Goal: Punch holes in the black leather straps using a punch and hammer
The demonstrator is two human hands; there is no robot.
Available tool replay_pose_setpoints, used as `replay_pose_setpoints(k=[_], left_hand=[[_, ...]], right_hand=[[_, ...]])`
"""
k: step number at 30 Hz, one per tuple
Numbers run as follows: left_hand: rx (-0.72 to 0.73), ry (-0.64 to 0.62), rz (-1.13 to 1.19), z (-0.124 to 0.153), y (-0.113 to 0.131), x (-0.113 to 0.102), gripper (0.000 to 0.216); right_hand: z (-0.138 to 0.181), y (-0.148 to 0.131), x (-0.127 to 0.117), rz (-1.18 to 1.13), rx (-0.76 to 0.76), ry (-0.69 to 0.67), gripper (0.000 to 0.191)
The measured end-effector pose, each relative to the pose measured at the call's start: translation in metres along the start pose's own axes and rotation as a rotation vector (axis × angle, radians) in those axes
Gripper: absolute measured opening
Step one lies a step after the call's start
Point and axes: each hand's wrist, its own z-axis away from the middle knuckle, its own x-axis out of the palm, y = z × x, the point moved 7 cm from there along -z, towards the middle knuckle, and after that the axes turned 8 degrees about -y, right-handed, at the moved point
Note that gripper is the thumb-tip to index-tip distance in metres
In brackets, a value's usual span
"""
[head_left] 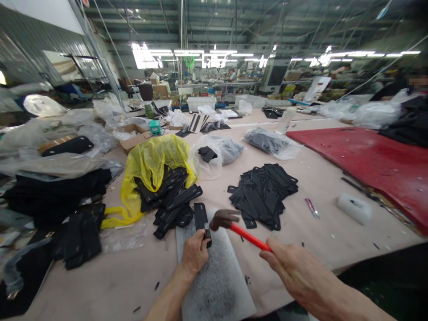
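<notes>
My left hand (pixel 195 252) is closed on a small dark punch tool, held upright on the near end of a black strap piece (pixel 200 216) that lies on a grey-white cutting pad (pixel 214 285). My right hand (pixel 290 264) grips the red handle of a hammer (pixel 247 236). The hammer's dark head (pixel 223 218) hangs just above and to the right of the punch.
A yellow plastic bag (pixel 152 165) spills black strap pieces (pixel 170 200) left of the pad. A second heap of straps (pixel 262 194) lies to the right. A red mat (pixel 371 165), small snips (pixel 311 207), a white block (pixel 354 208) and clear bags are farther out. Dark fabric piles on the left.
</notes>
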Motion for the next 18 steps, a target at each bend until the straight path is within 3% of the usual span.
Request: replay_pose_setpoints(k=[4,7,10,13,15,18], left_hand=[[-0.002,-0.002,0.024,0.000,-0.001,0.000,0.015],[-0.004,-0.005,0.038,0.001,-0.002,0.001,0.016],[-0.016,-0.008,0.053,0.002,-0.004,0.002,0.017],[-0.028,-0.009,0.051,0.003,-0.007,0.003,0.018],[-0.034,-0.010,0.043,0.003,-0.009,0.004,0.019],[-0.034,-0.015,0.051,0.002,-0.009,0.005,0.020]], right_hand=[[-0.005,0.055,0.018,-0.151,0.187,-0.062,0.044],[-0.008,0.108,0.061,-0.302,0.334,-0.097,0.045],[-0.010,0.146,0.093,-0.155,0.423,-0.037,0.035],[-0.023,0.129,0.097,0.030,0.304,0.093,0.025],[-0.039,0.089,0.095,0.129,0.101,0.150,0.042],[-0.068,0.031,0.109,0.161,-0.126,0.085,0.050]])
